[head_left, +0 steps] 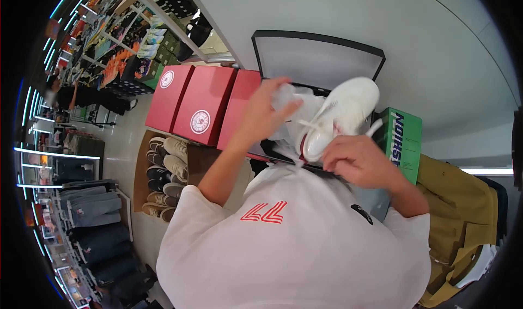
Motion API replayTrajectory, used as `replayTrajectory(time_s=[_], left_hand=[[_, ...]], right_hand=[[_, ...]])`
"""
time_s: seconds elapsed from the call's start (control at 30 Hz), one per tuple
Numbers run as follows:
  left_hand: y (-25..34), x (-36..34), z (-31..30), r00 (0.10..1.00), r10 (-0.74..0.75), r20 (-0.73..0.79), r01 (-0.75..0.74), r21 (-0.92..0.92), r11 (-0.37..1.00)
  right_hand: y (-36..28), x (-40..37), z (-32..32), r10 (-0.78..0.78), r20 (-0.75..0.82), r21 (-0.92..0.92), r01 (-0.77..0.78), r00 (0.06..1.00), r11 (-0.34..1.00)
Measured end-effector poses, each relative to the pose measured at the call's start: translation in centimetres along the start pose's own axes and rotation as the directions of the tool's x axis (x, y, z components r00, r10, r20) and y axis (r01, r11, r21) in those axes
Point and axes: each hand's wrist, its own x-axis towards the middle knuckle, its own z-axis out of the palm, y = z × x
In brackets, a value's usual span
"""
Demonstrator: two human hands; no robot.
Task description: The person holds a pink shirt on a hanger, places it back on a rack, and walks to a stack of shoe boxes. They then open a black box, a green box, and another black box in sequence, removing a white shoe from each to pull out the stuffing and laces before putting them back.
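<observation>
At the far left, hanging clothes [98,208] line a rack, with a person in dark clothing [90,98] farther off. Next comes a brown carton [140,170] holding 2 rows of shoes [175,166], light and dark. Just above it stand 3 red boxes [197,99], 2 of them showing a round white emblem; their contents are hidden, and the left forearm partly covers the 3rd.

The left hand [265,113] is spread, thumb well apart from the fingers, beside thin white wrapping [305,106]; I cannot tell whether it touches it. The wrapping bunches in an open shoe box [321,61], whose dark-edged, pale-lined lid stands raised at the back.

The white shoe [348,105] is over the right part of this box. Its long axis slants from lower left to upper right, the broad rounded end pointing up and away from the wearer. At its near end the right hand [357,159] has curled fingers against the shoe; how firmly they grip, I cannot tell.

Farther right, a green box [406,145] stands on its side, contents unseen, above olive-brown garments [457,216].
</observation>
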Motion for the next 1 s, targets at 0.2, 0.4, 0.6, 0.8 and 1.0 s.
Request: replayTrajectory(time_s=[0.2, 0.4, 0.6, 0.8, 1.0], left_hand=[[-0.6, -2.4, 4.9, 0.906, 0.295, 0.303, -0.311, 0.003, 0.950], [-1.0, -3.8, 3.5, 0.916, 0.140, 0.376, -0.196, 0.113, 0.974], [-1.0, -2.4, 5.2, 0.915, 0.333, 0.228, -0.400, 0.398, 0.826], [6.4, -3.7, 3.3, 0.914, 0.387, -0.117, -0.349, 0.257, 0.901], [1.7, -3.7, 2.8, 0.863, 0.505, 0.007, -0.496, 0.199, 0.845]], right_hand=[[3.1, -0.9, 2.7, 0.091, -0.179, -0.019, -0.096, 0.980, 0.995], [1.9, -0.6, 3.7, -0.114, -0.443, -0.539, -0.163, 0.889, 0.826], [4.6, -0.1, 4.4, -0.310, -0.485, -0.677, -0.126, 0.818, 0.725], [1.5, 1.2, 0.6, -0.466, -0.465, -0.674, 0.040, 0.752, 0.738], [3.1, 2.4, 2.0, -0.427, -0.415, -0.607, 0.105, 0.804, 0.788]])
